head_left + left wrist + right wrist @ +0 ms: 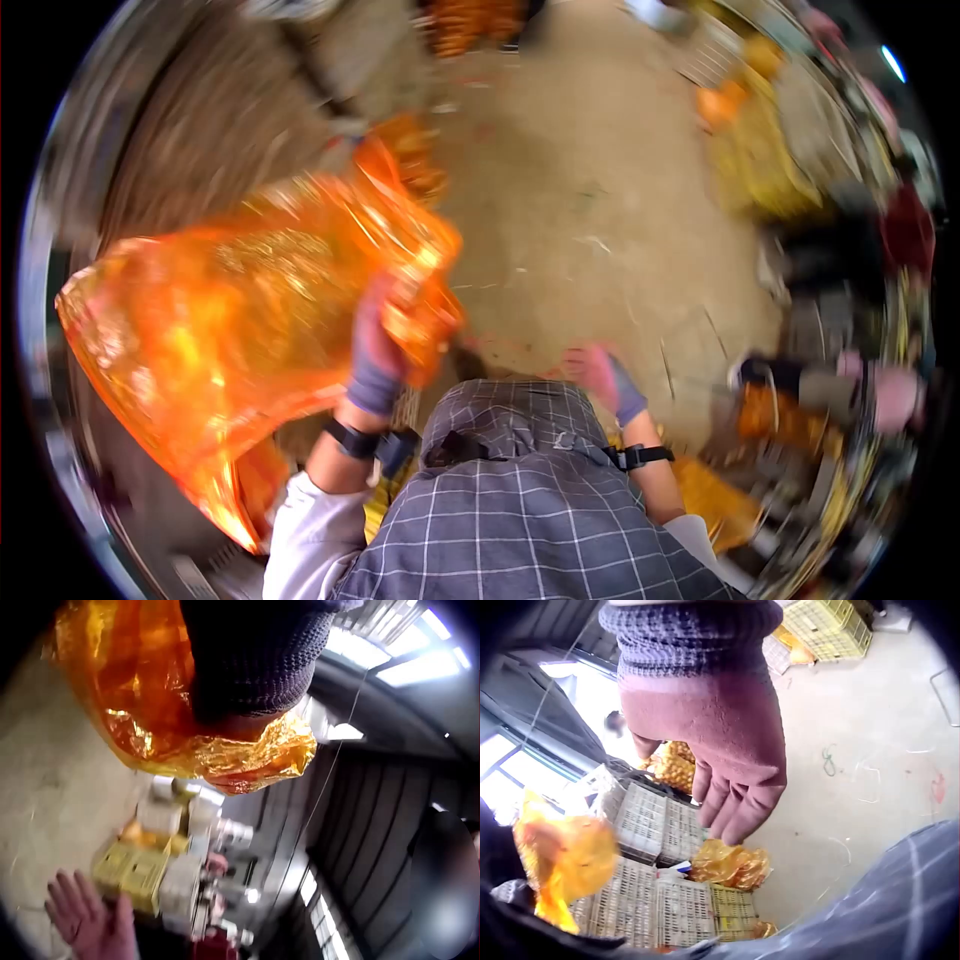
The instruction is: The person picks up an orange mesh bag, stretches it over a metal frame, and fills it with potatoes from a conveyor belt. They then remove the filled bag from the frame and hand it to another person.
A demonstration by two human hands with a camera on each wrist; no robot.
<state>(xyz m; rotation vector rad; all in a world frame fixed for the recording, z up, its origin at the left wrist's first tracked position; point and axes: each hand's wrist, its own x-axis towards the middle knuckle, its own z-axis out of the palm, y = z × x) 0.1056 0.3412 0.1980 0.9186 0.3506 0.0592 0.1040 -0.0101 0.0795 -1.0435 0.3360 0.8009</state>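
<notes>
My gloved left hand [378,345] grips the gathered edge of a large, shiny, see-through orange plastic bag [230,300]. Spread out to the left, the bag hides part of what lies beneath it. The left wrist view has the purple knit glove cuff [259,671] over the crinkled orange film [139,705]; the fingers are hidden there. Off to the right of my lap, the gloved right hand [603,380] holds nothing. Its loosely bent fingers [739,814] hang down in the right wrist view.
White and yellow slatted crates [682,907] stand together, an orange net bag [731,864] lying over them. Farther off are filled net bags [676,769] of round produce. More crates [135,874] and bundles line the right side. Thin strings lie on the bare floor [590,210].
</notes>
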